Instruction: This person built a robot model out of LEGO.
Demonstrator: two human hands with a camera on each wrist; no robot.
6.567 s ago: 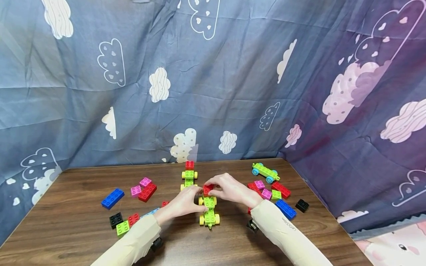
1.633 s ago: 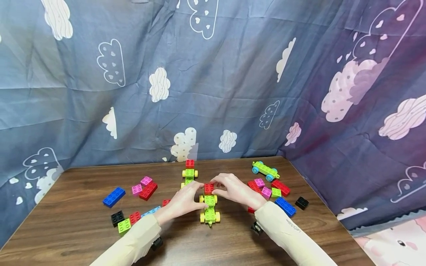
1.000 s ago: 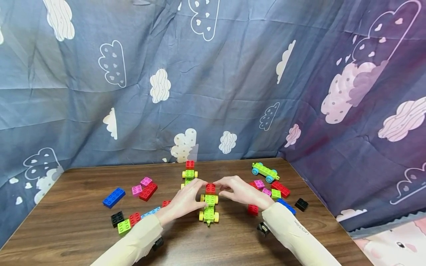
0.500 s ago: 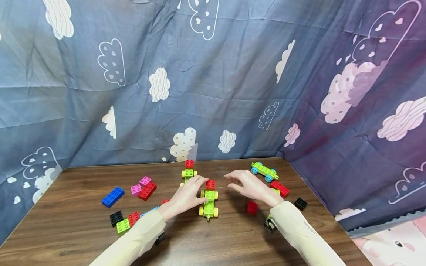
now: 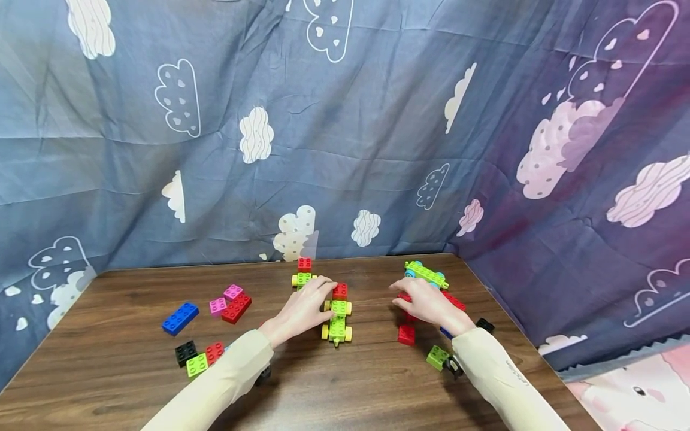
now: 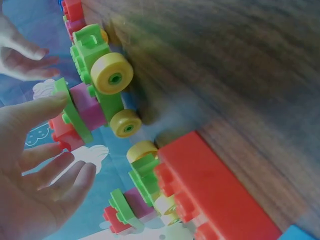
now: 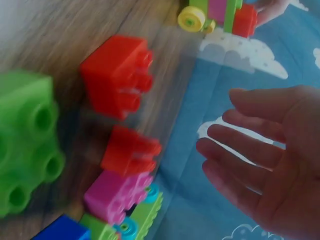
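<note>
On the near part of the desk [image 5: 345,395], a lime-green brick [image 5: 438,357] lies beside the right sleeve; at left, a second lime-green brick [image 5: 197,364] lies next to a black brick [image 5: 185,353]. A loose red brick [image 5: 406,334] lies just short of the right hand [image 5: 428,302], which is spread above the desk. The left hand [image 5: 302,308] pinches the upper part of a toy car [image 5: 337,326] between thumb and forefinger. The toy car stands mid-desk; a pink block [image 6: 89,107] separates chassis and top plate, and a red block [image 5: 339,291] is mounted at the plate's far end. Farther left lies a blue brick [image 5: 180,318]. Behind stands a second toy car [image 5: 304,279]; at far right, a green wheeled base [image 5: 426,274]. A cloud-print curtain [image 5: 334,120] hangs beyond.
</note>
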